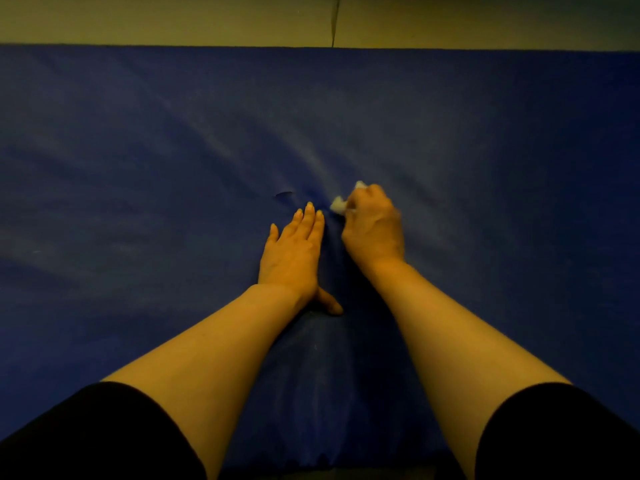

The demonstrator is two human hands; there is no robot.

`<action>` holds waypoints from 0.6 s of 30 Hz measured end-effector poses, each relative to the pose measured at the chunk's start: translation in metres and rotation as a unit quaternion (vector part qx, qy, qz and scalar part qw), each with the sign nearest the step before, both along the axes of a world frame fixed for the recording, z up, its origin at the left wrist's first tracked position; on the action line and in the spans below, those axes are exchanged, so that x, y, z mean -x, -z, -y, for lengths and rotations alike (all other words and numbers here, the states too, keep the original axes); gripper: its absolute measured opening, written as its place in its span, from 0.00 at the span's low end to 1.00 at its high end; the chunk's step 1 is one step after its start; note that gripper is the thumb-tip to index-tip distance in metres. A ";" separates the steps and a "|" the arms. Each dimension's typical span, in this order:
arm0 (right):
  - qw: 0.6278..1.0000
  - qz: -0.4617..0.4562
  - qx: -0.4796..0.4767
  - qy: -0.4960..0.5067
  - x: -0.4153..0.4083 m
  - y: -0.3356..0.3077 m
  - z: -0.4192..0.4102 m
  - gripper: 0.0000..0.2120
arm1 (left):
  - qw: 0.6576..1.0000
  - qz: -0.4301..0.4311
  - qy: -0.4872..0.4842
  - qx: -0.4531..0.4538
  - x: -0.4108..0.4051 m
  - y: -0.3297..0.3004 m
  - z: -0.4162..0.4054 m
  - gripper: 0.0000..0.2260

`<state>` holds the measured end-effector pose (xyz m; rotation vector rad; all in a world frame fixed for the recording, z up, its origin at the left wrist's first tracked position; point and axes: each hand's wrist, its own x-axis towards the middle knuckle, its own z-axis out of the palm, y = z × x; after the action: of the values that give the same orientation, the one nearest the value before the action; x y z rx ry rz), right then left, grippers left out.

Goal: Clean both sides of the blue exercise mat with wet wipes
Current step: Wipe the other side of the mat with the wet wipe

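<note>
Blue exercise mat of smooth vinyl lies flat across the floor, left hand spread flat pressing it down, right hand pinching a crumpled white wet wipe; firm overlapping strokes would probably clean best.

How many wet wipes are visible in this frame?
1. A white wet wipe is bunched in the right hand, against the blue mat. The left hand lies flat and holds none.
</note>
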<state>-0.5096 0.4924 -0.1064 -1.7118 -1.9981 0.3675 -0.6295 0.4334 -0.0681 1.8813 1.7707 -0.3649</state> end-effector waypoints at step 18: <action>0.984 0.022 0.003 0.175 -0.032 -0.004 -0.044 0.10 | 0.988 0.050 -0.049 -0.140 0.010 0.001 -0.042 0.51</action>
<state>-0.4780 0.5368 -0.1023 -2.0428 -1.6778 0.2147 -0.6396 0.4752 -0.0695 1.9504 1.9183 0.0164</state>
